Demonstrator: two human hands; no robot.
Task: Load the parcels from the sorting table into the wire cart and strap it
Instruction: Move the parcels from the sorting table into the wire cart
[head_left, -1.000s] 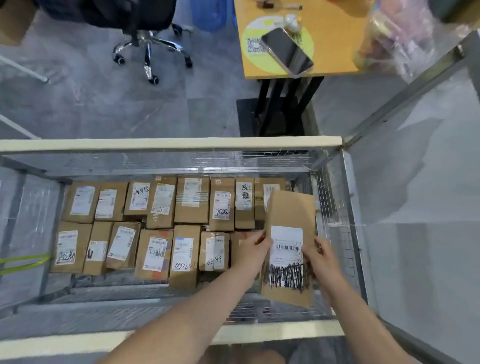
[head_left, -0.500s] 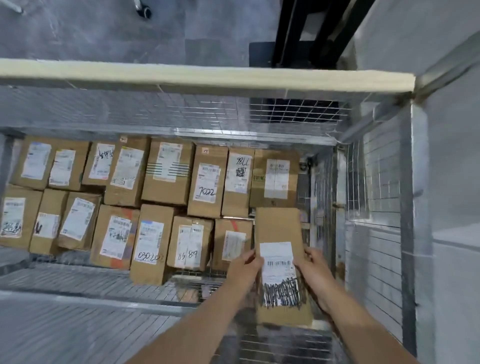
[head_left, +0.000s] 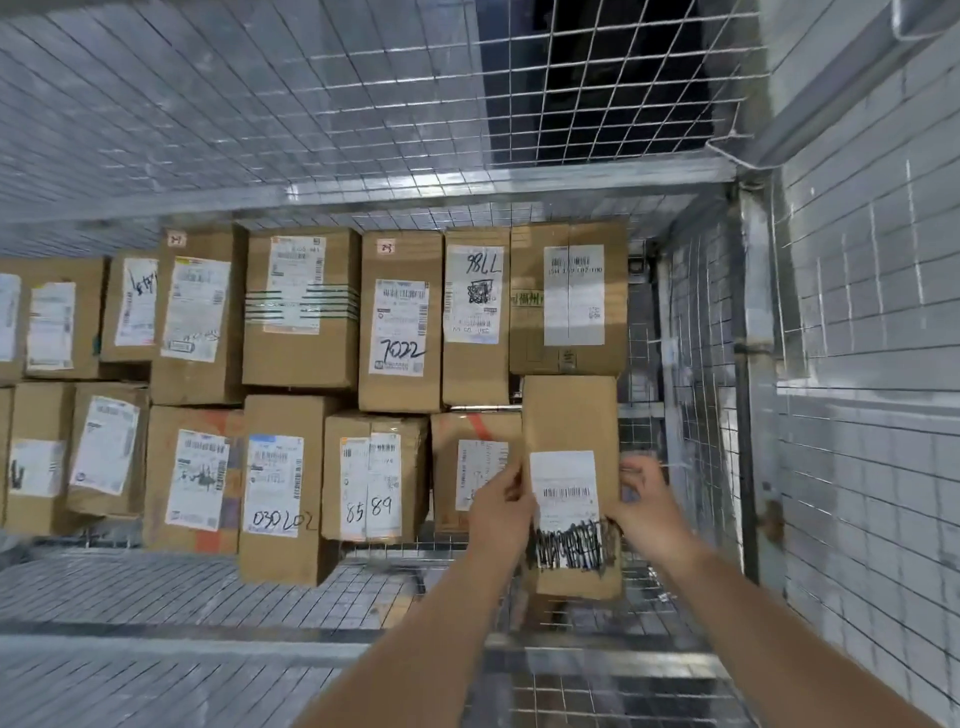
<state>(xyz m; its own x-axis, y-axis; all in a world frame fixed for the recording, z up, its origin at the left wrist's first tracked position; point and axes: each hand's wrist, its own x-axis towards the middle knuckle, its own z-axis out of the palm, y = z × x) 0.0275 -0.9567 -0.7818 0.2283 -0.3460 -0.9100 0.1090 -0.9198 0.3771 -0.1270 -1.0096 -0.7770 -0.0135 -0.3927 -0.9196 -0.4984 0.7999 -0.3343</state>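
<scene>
i hold one parcel (head_left: 569, 415) in both hands, low inside the cart (head_left: 363, 192), at the right end of the near row and close to the right mesh wall. my left hand (head_left: 501, 512) grips its left long edge, fingers curled round the side. my right hand (head_left: 649, 514) grips the right long edge the same way, thumb on top near the label (head_left: 563, 483). the label faces up, with a barcode and a band of black scribble across its near part. the parcel lies lengthwise, far end pointing to the back wall. i cannot tell whether it rests on the cart floor or hangs just above it.

boxes (head_left: 301, 306) lie flat on the floor in two rows, labels up. the back row runs along the far wall; the corner box (head_left: 569, 296) sits in the far right corner, and my parcel's far end meets its near edge. left of that lie the 98ll box (head_left: 475, 312) and the 7022 box (head_left: 400, 322). in the near row, a box with an orange stripe (head_left: 475, 467) lies just left of my parcel, partly hidden by my left hand, then the 85 89 box (head_left: 374, 478) and the 030202 box (head_left: 283, 488). the near strip of the floor is bare mesh.
</scene>
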